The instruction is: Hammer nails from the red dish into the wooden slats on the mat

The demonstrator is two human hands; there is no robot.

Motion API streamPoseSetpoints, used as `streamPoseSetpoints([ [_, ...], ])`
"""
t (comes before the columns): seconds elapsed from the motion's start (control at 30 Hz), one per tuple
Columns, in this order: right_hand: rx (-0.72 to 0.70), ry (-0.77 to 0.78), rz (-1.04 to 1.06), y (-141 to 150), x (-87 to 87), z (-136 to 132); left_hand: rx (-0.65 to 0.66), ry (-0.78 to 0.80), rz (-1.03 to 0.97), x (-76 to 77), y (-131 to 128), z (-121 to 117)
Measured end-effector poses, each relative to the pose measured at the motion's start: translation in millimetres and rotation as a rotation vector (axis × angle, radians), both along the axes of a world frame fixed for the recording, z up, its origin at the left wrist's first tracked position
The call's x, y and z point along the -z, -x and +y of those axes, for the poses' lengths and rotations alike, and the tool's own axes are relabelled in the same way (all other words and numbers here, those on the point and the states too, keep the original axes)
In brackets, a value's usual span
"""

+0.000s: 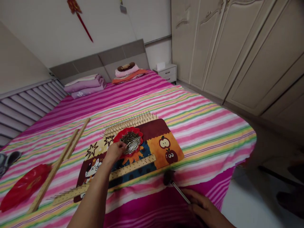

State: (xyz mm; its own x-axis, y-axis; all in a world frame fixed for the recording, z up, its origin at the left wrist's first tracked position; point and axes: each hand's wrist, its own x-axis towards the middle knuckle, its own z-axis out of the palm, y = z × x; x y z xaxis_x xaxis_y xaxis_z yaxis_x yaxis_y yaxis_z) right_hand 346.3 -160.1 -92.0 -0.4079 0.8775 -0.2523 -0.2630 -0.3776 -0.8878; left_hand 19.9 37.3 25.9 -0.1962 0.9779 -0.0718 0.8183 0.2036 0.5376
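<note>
My left hand [117, 151] reaches over the near left rim of a red scalloped dish [140, 130], fingers pinched together at the heap of nails [131, 141] inside it. Whatever is between the fingertips is too small to make out. In my right hand [199, 204] is a hammer [180, 190], gripped by its metal handle, with the dark head resting low over the bed's near side. Under my left forearm runs a wooden strip [133, 167] with rows of small holes; several nails stick out of its left end. A patterned mat [174, 145] lies beneath dish and strip.
Behind the dish, wooden strips [130, 123] bristle with nails. To the left lie bare wooden strips [55, 167] and a red tray [26, 186]. Striped bedding [209, 126] covers the bed; folded quilts [85, 85] are at the headboard. A wardrobe [213, 47] lines the right.
</note>
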Motion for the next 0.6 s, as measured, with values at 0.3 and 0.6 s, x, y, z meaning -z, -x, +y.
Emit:
streamPoseSetpoints([
  [0.3,-0.019,-0.015,-0.091,-1.8,-0.7,-0.5,-0.144,0.100,-0.828,-23.1,-1.3,-35.0],
  [0.6,-0.029,-0.049,-0.052,-1.5,-7.5,0.7,-0.262,0.138,-1.103,-24.5,-29.9,-85.5],
])
